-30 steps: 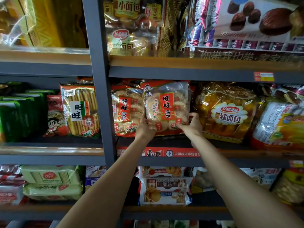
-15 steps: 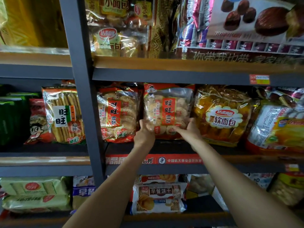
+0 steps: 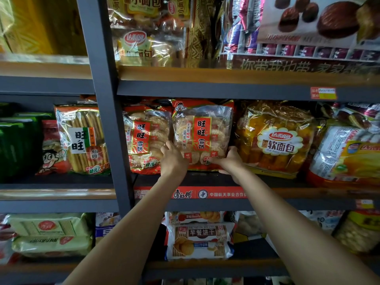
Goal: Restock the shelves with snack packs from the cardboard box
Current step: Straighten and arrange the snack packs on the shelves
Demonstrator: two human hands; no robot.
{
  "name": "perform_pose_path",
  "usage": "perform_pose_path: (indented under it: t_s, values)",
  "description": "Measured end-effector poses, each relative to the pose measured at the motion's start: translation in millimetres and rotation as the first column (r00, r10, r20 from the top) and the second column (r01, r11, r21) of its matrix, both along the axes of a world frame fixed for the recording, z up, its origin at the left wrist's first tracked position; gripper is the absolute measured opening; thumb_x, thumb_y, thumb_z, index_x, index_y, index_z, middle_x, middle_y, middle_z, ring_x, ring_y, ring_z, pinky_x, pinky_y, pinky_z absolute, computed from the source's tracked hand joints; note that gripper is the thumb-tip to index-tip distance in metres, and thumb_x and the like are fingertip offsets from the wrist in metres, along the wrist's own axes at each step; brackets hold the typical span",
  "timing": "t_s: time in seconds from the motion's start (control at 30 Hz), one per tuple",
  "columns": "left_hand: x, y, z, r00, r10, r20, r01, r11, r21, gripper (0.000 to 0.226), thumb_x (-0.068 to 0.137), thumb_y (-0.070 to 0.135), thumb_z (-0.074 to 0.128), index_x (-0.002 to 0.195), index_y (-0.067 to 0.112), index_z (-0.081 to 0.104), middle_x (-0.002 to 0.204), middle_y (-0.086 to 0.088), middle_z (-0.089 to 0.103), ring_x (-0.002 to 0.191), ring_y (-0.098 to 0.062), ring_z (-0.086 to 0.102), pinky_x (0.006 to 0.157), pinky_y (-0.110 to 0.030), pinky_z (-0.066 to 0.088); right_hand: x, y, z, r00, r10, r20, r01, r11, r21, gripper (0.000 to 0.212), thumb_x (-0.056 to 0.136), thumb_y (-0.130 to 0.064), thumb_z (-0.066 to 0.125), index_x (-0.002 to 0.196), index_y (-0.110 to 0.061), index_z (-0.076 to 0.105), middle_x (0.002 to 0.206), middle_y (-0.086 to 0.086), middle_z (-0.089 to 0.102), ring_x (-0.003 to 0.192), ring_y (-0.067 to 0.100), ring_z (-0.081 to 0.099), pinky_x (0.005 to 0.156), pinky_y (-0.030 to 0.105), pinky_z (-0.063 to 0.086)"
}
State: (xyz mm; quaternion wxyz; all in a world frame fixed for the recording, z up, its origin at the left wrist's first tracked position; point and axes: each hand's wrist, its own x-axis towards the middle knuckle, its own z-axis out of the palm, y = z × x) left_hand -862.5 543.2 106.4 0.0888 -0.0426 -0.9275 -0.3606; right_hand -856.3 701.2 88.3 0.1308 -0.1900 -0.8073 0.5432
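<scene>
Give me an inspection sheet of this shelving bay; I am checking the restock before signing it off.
Surface: middle shelf, dark board with a red price strip along its front edge.
Job's things: rice cracker pack upright on the middle shelf, between a matching pack and a soft bread bag. No cardboard box in view.
Clutter: nothing seen.
Grippers: left hand and right hand hold the pack's lower corners, fingers curled on it.
Cables: nothing seen.
Surroundings: grey upright post; biscuit packs on the shelf below; bread bags on the shelf above.
</scene>
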Motion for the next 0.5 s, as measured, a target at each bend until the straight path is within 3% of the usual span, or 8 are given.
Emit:
perform_pose_path:
  t_s: [0.13,0.23,0.33,0.4,0.5]
  values:
    - [5,-1,0,1.000,-0.005,-0.024,0.005,1.000,0.022,0.064,0.088,0.013,0.060,0.138,0.000,0.021,0.141,-0.020,0.028,0.119,-0.033,0.046,0.084,-0.033,0.046,8,1,7,1.000,-0.009,-0.007,0.009,0.999,0.032,0.075,0.076,-0.024,0.077,0.131,-0.010,0.028,0.136,0.010,0.044,0.122,0.029,0.048,0.091,0.037,0.049]
    - [11,-4,-1,0.999,0.015,-0.045,-0.013,0.999,0.039,0.064,0.088,0.011,0.059,0.139,0.000,0.021,0.141,-0.019,0.027,0.112,-0.033,0.051,0.073,-0.029,0.040,15,1,12,1.000,-0.009,0.010,0.009,1.000,0.018,0.076,0.078,-0.023,0.075,0.135,-0.010,0.026,0.139,0.011,0.038,0.122,0.028,0.047,0.090,0.040,0.052]
    - [15,-5,-2,0.998,0.016,-0.065,-0.014,0.999,0.032,0.063,0.089,0.012,0.058,0.139,0.001,0.021,0.143,-0.019,0.026,0.114,-0.034,0.050,0.076,-0.030,0.039,23,0,17,1.000,-0.021,0.014,0.020,0.997,0.078,0.077,0.078,-0.025,0.074,0.136,-0.008,0.027,0.138,0.011,0.038,0.120,0.027,0.047,0.089,0.038,0.053]
    - [18,-4,-3,0.996,0.003,-0.089,-0.001,1.000,0.015,0.061,0.089,0.013,0.057,0.138,0.000,0.022,0.144,-0.020,0.025,0.116,-0.036,0.050,0.085,-0.035,0.044,28,-1,20,0.998,-0.057,-0.016,0.059,0.985,0.164,0.075,0.079,-0.028,0.074,0.136,-0.007,0.029,0.138,0.012,0.040,0.121,0.028,0.048,0.096,0.038,0.048]
    - [27,-3,-5,0.991,-0.040,-0.130,0.044,0.999,0.024,0.058,0.090,0.013,0.054,0.138,0.001,0.023,0.143,-0.020,0.028,0.112,-0.040,0.054,0.087,-0.043,0.049,35,-8,28,0.989,-0.067,-0.130,0.100,0.956,0.274,0.059,0.082,-0.029,0.070,0.129,-0.007,0.040,0.131,0.012,0.047,0.114,0.027,0.054,0.095,0.031,0.046]
